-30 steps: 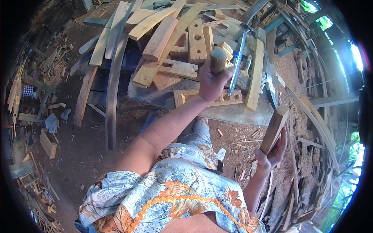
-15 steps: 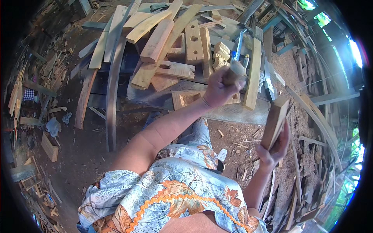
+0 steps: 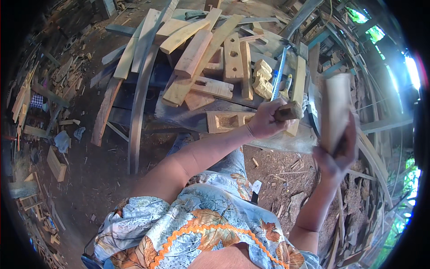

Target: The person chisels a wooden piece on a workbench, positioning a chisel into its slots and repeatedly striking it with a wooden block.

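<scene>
My left hand (image 3: 268, 119) is closed round a short wooden piece (image 3: 290, 112), like a tool handle, held above the bench's front right; its far part is hidden. My right hand (image 3: 340, 152) grips an upright wooden block (image 3: 334, 101), blurred by motion, off the bench's right side. Near my left hand lie a chiselled wooden piece with recesses (image 3: 226, 121), a long blue-and-silver tool (image 3: 279, 71), a brush (image 3: 286, 85), a pale board (image 3: 299, 76) and rough carved chunks (image 3: 262, 76).
Boards and mortised blocks (image 3: 233, 56) cover the bench (image 3: 156, 116), long planks (image 3: 139, 125) overhanging its left front. Wood scraps (image 3: 58, 163) and shavings litter the dirt floor (image 3: 107, 188). Leaning timbers (image 3: 371, 152) and a slatted wall with bright gaps are at the right.
My left hand has moved right and tipped the wooden piece from upright toward level. My right hand has raised its block and swung it to the right.
</scene>
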`<state>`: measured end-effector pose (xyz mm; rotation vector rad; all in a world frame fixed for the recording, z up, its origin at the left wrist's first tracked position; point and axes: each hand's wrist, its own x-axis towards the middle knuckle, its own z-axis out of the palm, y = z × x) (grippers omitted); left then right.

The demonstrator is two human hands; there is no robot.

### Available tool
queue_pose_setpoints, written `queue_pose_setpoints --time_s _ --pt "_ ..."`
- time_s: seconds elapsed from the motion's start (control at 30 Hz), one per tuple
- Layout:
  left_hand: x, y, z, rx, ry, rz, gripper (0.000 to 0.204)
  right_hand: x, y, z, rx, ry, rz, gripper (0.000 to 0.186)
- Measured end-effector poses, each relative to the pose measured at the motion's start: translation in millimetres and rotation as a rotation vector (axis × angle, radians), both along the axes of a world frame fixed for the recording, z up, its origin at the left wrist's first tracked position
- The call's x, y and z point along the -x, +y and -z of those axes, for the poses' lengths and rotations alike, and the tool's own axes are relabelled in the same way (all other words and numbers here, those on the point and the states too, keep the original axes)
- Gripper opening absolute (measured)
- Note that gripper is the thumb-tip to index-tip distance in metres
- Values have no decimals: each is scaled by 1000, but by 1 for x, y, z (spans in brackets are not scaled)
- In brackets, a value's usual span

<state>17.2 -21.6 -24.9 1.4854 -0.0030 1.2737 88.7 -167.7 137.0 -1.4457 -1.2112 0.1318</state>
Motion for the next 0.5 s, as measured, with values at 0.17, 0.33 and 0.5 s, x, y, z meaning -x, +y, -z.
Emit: queue_pose_setpoints --time_s 0.17,0.33,0.5 --pt "-4 -1 1 -2 46 15 21 -1 -1 6 -8 -246 -11 101" --pt "-4 -5 2 -70 82 -57 29 1 -9 8 81 -11 33 97" --pt "-4 -6 -3 -72 100 -24 29 -2 -12 31 197 -10 83 94"
